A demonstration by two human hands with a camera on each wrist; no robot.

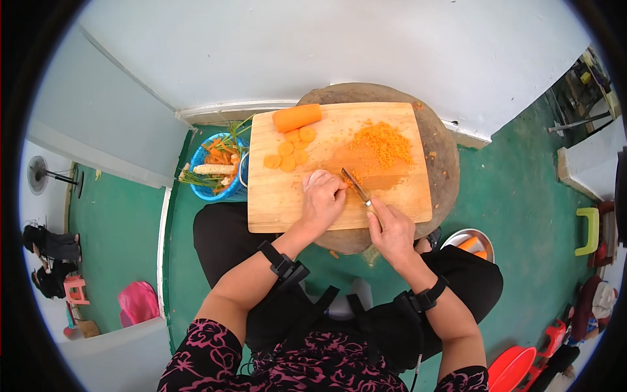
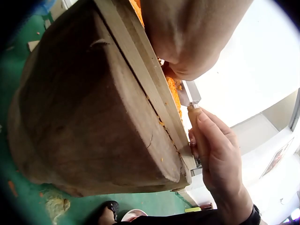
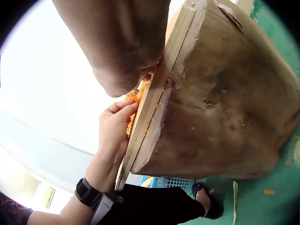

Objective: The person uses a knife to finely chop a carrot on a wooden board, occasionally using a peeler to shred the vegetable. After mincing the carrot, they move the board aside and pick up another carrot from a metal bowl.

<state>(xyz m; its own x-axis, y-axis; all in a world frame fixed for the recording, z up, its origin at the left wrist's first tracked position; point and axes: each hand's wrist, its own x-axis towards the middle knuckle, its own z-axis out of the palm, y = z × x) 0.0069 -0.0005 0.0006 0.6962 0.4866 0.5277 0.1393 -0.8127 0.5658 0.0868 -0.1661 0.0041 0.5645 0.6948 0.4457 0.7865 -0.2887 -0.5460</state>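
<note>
My right hand [image 1: 393, 232] grips a knife [image 1: 354, 183] by its wooden handle; in the left wrist view its broad blade [image 2: 189, 93] stands over the cutting board. My left hand [image 1: 323, 202] is low on the wooden cutting board [image 1: 274, 206], its curled fingers beside the blade. Seen from the right wrist, the left thumb and fingertips pinch a small orange carrot piece [image 3: 130, 99]. A heap of finely chopped carrot [image 1: 385, 144] is spread at the board's upper right. Several round carrot slices [image 1: 286, 162] and a thick carrot length [image 1: 297, 118] sit at its upper left.
Under the board stands a round wooden block [image 1: 444, 157]. A blue basket [image 1: 197, 158] of vegetable trimmings is at its left, close to the knee. A metal bowl [image 1: 486, 242] with carrot pieces rests on the green floor to the right. A white wall [image 1: 339, 46] rises behind.
</note>
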